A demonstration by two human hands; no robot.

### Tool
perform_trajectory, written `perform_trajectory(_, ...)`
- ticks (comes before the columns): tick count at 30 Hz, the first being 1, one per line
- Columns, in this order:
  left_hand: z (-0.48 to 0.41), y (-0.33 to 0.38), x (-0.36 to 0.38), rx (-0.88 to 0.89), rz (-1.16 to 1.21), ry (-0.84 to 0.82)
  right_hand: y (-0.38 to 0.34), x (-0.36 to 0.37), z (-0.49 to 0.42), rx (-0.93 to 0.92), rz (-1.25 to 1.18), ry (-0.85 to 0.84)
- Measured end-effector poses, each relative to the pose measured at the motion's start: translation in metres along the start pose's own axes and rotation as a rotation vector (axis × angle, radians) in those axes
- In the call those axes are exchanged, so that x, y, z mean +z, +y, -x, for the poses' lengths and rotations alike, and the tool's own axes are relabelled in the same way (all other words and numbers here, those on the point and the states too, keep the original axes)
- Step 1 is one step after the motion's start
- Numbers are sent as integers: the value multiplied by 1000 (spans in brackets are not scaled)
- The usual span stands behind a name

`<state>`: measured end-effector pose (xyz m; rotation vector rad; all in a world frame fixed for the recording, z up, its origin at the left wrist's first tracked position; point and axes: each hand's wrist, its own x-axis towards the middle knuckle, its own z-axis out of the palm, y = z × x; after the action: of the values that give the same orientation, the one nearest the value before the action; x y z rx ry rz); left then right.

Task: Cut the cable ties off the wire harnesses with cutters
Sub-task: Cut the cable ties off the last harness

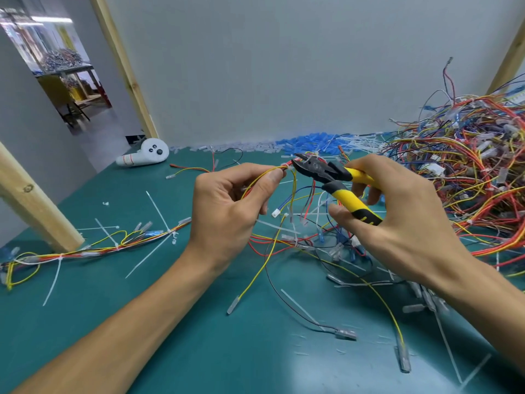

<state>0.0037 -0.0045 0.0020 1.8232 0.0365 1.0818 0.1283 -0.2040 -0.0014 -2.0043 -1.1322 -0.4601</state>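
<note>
the left hand (227,206) pinches a small wire harness (264,172) between thumb and forefinger, right beside the white cable tie (287,167) that binds it. gripping that close probably keeps the bundle stiff and the tie from sliding away, while the loose wire ends hang down to the green table (170,322).

the right hand (397,217) wraps the yellow-handled cutters (331,177), fingers curled over the upper handle and thumb against the lower one. the handles stand spread, so the jaws look parted, and the black nose reaches the bundle at the tie. whether the tie sits between the blades is too small to tell. both hands work raised above the table, likely so the tie faces the eye and the wires stay clear of the edge — nicking insulation looks like the main risk here.

the step in hand seems to be the snip itself. cut ties (157,210) lie scattered on the table, another harness (93,251) lies at the left with ties on it, and a big tangled pile of harnesses (468,172) waits at the right — plenty left to do. a white controller (145,156) rests at the far edge.
</note>
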Motion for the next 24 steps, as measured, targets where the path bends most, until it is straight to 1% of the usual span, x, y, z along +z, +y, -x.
perform_trajectory(6, 2, 2, 2, 14, 2, -30, -1, 1, 0, -22, 66, -32)
perform_trajectory(15, 1, 2, 2, -80, 111, -158, -3, -2, 0, -45, 10, -30)
perform_trajectory(21, -1, 5, -1, -152, 175, -170, -2, -8, -3, -56, 31, -9)
perform_trajectory(24, -1, 4, 0, -144, 162, -161, 0, -8, -3, -61, 31, -6)
